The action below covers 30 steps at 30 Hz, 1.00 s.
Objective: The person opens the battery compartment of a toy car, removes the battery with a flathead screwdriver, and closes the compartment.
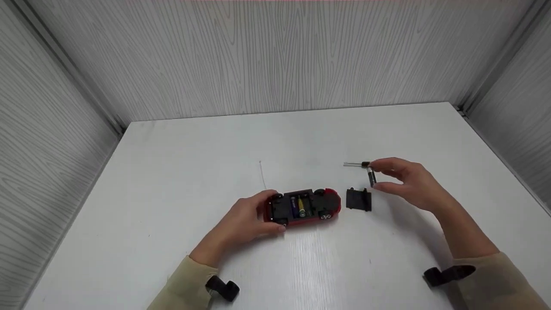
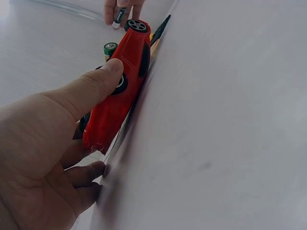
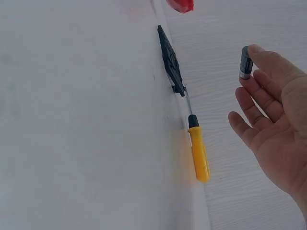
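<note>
A red toy car point(image 1: 330, 201) lies upside down, its black underside facing up. My left hand point(image 1: 246, 218) grips it by one end, with the thumb along the near side and fingers on the far side. In its uncovered battery compartment sit a dark purple battery point(image 1: 294, 207) and a yellow-and-green battery point(image 1: 301, 207); the left wrist view shows a green battery end point(image 2: 111, 47) standing out past the car's side. Right of the car, my right hand point(image 1: 411, 184) pinches a dark battery point(image 3: 246, 63) lengthwise between thumb and a fingertip, above the table.
A black battery cover point(image 1: 358, 199) lies between the car and my right hand. Behind that hand is a screwdriver point(image 3: 199, 153) with a yellow handle. A thin wire antenna point(image 1: 262, 174) extends from the car toward the back. Wood-grain panels point(image 1: 275, 56) enclose the white table point(image 1: 193, 150).
</note>
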Available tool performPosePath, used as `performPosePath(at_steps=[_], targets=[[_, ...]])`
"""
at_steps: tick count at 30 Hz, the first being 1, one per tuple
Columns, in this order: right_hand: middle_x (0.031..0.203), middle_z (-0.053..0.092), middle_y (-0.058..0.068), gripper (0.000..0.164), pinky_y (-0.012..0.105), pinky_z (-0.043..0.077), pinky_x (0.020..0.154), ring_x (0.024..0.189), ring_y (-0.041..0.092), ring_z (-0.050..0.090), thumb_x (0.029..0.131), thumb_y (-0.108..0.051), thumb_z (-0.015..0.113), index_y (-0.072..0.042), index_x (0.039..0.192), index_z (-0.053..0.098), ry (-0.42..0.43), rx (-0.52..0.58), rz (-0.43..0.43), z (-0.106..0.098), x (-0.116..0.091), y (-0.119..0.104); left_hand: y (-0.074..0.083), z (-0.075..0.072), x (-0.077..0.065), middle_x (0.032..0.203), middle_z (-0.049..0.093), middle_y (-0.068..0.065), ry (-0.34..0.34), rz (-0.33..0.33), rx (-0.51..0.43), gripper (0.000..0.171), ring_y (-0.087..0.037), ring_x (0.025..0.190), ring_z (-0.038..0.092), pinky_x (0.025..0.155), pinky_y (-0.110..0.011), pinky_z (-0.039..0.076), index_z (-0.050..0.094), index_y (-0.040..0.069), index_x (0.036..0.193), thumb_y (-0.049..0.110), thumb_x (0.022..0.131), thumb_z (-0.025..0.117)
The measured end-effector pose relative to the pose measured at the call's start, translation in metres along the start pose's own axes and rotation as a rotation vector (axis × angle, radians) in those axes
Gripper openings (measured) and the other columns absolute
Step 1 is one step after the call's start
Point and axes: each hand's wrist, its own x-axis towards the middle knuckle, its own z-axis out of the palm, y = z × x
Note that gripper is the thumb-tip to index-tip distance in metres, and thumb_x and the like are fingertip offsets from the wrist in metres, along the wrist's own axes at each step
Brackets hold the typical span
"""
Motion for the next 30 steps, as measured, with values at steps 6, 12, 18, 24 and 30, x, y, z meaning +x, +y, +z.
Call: performPosePath(at_steps=[6,12,18,24,30], targets=[[0.138,0.067,0.008,0.046,0.014,0.044,0.106,0.124,0.002,0.06,0.094,-0.012,0.083,-0.01,0.138,0.069,0.041,0.024,0.015,-0.007,-0.002,0.008,0.001,-0.002,-0.001,0.137,0.066,0.004,0.004,0.0,0.006,0.085,-0.018,0.116,0.059,0.106,-0.043,0.046,0.055,0.024,0.152,0.044,0.079,0.095],[0.137,0.066,0.007,0.044,0.015,0.045,0.106,0.124,0.003,0.059,0.095,-0.014,0.082,-0.01,0.136,0.069,0.042,0.025,0.042,-0.014,-0.002,0.021,0.0,-0.003,-0.002,0.137,0.066,0.004,0.013,0.0,0.005,0.086,-0.017,0.119,0.059,0.108,-0.044,0.045,0.056,0.025,0.152,0.045,0.078,0.095],[0.138,0.066,0.008,0.042,0.016,0.045,0.107,0.124,0.005,0.06,0.096,-0.017,0.082,-0.01,0.135,0.07,0.023,0.026,0.075,-0.017,-0.006,0.036,0.0,-0.001,0.0,0.14,0.066,0.003,0.005,0.003,0.015,0.087,-0.017,0.123,0.059,0.111,-0.044,0.044,0.055,0.024,0.153,0.045,0.078,0.095],[0.14,0.065,0.01,0.044,0.013,0.045,0.103,0.131,0.028,0.061,0.095,-0.022,0.083,-0.012,0.137,0.07,-0.022,-0.024,0.166,-0.015,-0.007,0.044,0.0,0.0,0.001,0.139,0.066,0.004,0.005,0.014,0.012,0.087,-0.017,0.121,0.06,0.11,-0.044,0.045,0.055,0.023,0.153,0.044,0.079,0.095],[0.136,0.067,0.013,0.044,0.01,0.046,0.094,0.125,0.031,0.062,0.095,-0.017,0.083,-0.01,0.136,0.071,-0.044,-0.042,0.199,-0.014,-0.008,0.051,-0.002,0.001,0.001,0.138,0.067,0.002,0.021,0.047,0.017,0.082,-0.019,0.123,0.061,0.111,-0.046,0.045,0.057,0.019,0.151,0.041,0.08,0.094]])
